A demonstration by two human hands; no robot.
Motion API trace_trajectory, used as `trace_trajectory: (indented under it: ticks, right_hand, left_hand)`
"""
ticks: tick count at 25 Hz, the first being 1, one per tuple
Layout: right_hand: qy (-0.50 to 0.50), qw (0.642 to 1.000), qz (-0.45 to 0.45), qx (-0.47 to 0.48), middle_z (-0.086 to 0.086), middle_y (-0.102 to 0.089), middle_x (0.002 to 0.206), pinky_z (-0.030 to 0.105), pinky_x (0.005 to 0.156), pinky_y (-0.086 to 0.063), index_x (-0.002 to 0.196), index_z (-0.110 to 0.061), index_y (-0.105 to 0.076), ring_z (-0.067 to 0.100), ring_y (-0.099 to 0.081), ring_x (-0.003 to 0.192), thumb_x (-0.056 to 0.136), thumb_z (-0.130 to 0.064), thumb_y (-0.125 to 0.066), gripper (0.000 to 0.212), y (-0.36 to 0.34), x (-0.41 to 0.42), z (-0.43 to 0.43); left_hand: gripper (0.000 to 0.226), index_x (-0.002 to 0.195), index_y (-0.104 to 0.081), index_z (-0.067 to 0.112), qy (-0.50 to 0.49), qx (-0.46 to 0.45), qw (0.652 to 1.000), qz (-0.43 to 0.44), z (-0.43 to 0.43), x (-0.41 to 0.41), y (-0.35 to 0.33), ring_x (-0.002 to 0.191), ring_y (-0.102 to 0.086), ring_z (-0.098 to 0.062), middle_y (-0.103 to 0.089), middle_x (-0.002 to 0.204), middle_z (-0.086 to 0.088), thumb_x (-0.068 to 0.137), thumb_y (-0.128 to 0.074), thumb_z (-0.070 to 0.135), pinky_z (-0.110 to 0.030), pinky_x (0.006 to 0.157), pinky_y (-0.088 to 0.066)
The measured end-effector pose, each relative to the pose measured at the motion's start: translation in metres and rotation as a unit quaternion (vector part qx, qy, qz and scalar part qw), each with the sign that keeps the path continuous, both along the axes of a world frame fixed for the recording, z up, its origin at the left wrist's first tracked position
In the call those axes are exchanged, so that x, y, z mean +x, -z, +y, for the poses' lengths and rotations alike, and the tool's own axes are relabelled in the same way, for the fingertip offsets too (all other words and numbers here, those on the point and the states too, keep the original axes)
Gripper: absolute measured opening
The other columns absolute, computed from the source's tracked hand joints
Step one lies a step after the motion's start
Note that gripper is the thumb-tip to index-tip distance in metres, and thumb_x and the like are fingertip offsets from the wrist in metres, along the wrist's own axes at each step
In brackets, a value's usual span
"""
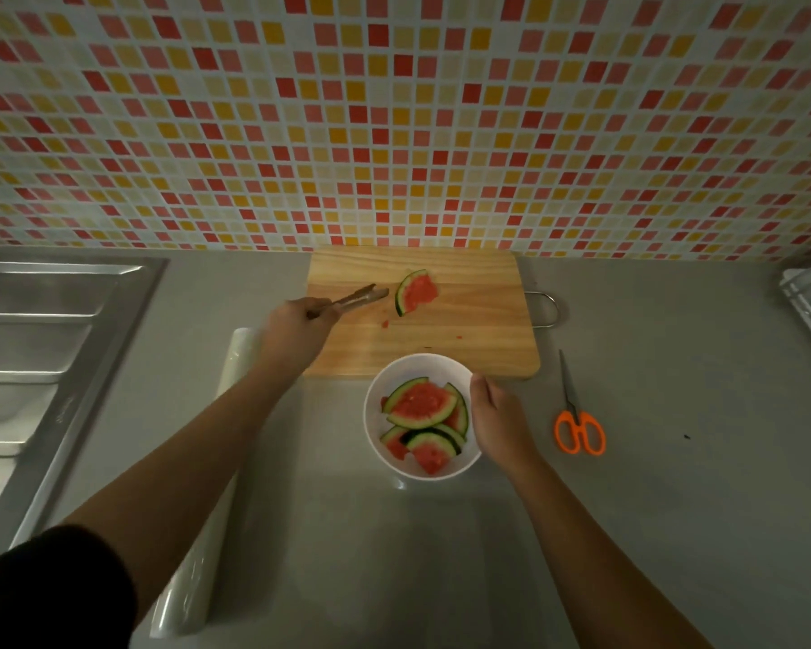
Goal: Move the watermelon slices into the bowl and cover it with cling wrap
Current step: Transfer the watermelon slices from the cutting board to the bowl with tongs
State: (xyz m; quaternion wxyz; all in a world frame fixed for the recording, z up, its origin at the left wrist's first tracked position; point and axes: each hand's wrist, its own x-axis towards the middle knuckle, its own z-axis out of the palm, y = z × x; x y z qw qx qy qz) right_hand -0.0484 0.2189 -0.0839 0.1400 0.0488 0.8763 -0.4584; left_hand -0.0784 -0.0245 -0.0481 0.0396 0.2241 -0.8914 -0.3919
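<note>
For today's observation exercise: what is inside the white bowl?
The white bowl holds several watermelon slices, piled and overlapping. The top slices cover parts of the lower ones and the bowl's bottom, so an exact count cannot be told.

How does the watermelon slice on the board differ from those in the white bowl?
The board slice lies alone on the wooden cutting board; the bowl slices overlap in a pile. Metal tongs point at the board slice, not the bowl slices. All have green rind, red flesh.
</note>
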Motion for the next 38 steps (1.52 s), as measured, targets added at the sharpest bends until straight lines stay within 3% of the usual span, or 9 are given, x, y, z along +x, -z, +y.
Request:
trace_trajectory:
  ticks: [3, 7, 10, 16, 19, 21, 24, 30, 38]
  right_hand:
    - [0.005, 1.0, 0.005, 0.002, 0.018, -0.057, 0.075, 0.034, 0.066, -0.037, 0.08, 0.003, -0.053, 0.025, -0.052, 0.069, 0.101, -0.029, -0.029, 0.045, 0.001, 0.0, 0.0]
    - [0.009, 1.0, 0.005, -0.005, 0.026, -0.06, 0.082, 0.034, 0.065, -0.038, 0.082, 0.005, -0.054, 0.026, -0.053, 0.07, 0.101, -0.03, -0.029, 0.047, 0.003, -0.001, 0.0]
    - [0.011, 1.0, 0.007, -0.005, 0.027, -0.061, 0.084, 0.034, 0.064, -0.037, 0.083, 0.005, -0.055, 0.028, -0.054, 0.071, 0.101, -0.03, -0.03, 0.047, 0.005, -0.001, 0.0]
    - [0.015, 1.0, 0.011, -0.008, 0.02, -0.058, 0.074, 0.04, 0.069, -0.044, 0.073, -0.002, -0.052, 0.029, -0.056, 0.071, 0.1, -0.029, -0.03, 0.044, 0.006, -0.001, 0.0]
    - [0.018, 1.0, 0.002, -0.008, 0.014, -0.059, 0.076, 0.038, 0.072, -0.044, 0.075, -0.006, -0.052, 0.027, -0.057, 0.076, 0.1, -0.03, -0.03, 0.041, 0.006, -0.001, -0.001]
    - [0.021, 1.0, 0.0, -0.007, 0.01, -0.058, 0.075, 0.037, 0.072, -0.043, 0.074, -0.009, -0.051, 0.027, -0.057, 0.078, 0.1, -0.031, -0.03, 0.04, 0.006, -0.001, -0.001]
    - [0.02, 1.0, -0.003, -0.013, 0.005, -0.054, 0.07, 0.034, 0.069, -0.039, 0.068, -0.014, -0.048, 0.026, -0.055, 0.075, 0.1, -0.031, -0.03, 0.04, 0.005, -0.001, -0.002]
    - [0.016, 1.0, -0.003, -0.006, -0.003, -0.045, 0.061, 0.029, 0.066, -0.033, 0.059, -0.024, -0.038, 0.02, -0.048, 0.07, 0.1, -0.029, -0.03, 0.042, 0.002, 0.0, -0.001]
    - [0.011, 1.0, -0.001, -0.005, -0.003, -0.044, 0.059, 0.029, 0.065, -0.032, 0.058, -0.023, -0.037, 0.013, -0.044, 0.06, 0.1, -0.028, -0.03, 0.043, 0.003, -0.001, -0.001]
  left_hand:
    - [0.023, 0.102, -0.07, 0.018, -0.053, 0.123, 0.991, -0.027, 0.017, -0.013, 0.017, 0.067, -0.052, -0.021, -0.057, 0.071, -0.002, 0.09, -0.057, 0.033, -0.032, 0.067, -0.046]
    - [0.018, 0.07, -0.057, 0.011, -0.129, 0.269, 0.954, -0.038, 0.02, -0.029, 0.013, 0.05, -0.036, -0.016, -0.045, 0.064, -0.004, 0.087, -0.059, 0.017, -0.021, 0.042, -0.031]
    - [0.019, 0.073, -0.055, 0.004, -0.163, 0.323, 0.928, -0.086, 0.011, -0.043, 0.007, 0.046, -0.032, -0.014, -0.043, 0.062, -0.006, 0.088, -0.059, 0.015, -0.014, 0.032, -0.024]
    - [0.017, 0.082, -0.063, 0.002, -0.139, 0.368, 0.912, -0.117, 0.006, -0.052, -0.002, 0.03, -0.027, -0.007, -0.039, 0.06, -0.004, 0.09, -0.052, 0.013, -0.013, 0.03, -0.021]
    - [0.013, 0.093, -0.067, 0.007, -0.072, 0.248, 0.966, -0.026, 0.012, -0.048, -0.004, 0.049, -0.039, -0.014, -0.048, 0.065, -0.003, 0.088, -0.062, 0.016, -0.02, 0.046, -0.035]
    - [0.023, 0.107, -0.07, 0.011, 0.056, -0.008, 0.994, 0.089, 0.017, -0.034, 0.005, 0.062, -0.053, -0.02, -0.06, 0.076, -0.004, 0.088, -0.062, 0.021, -0.026, 0.062, -0.045]
    - [0.036, 0.109, -0.07, 0.005, 0.206, -0.28, 0.906, 0.242, 0.014, -0.003, 0.031, 0.054, -0.059, -0.03, -0.063, 0.075, -0.013, 0.087, -0.053, 0.028, -0.03, 0.049, -0.049]
    - [0.032, 0.111, -0.066, 0.002, 0.267, -0.394, 0.828, 0.295, -0.002, 0.019, 0.058, 0.043, -0.052, -0.028, -0.055, 0.07, -0.012, 0.088, -0.051, 0.019, -0.028, 0.031, -0.039]
    - [0.035, 0.108, -0.068, -0.001, 0.249, -0.424, 0.833, 0.254, 0.009, 0.008, 0.056, 0.036, -0.049, -0.029, -0.057, 0.07, -0.014, 0.087, -0.048, 0.018, -0.026, 0.029, -0.035]
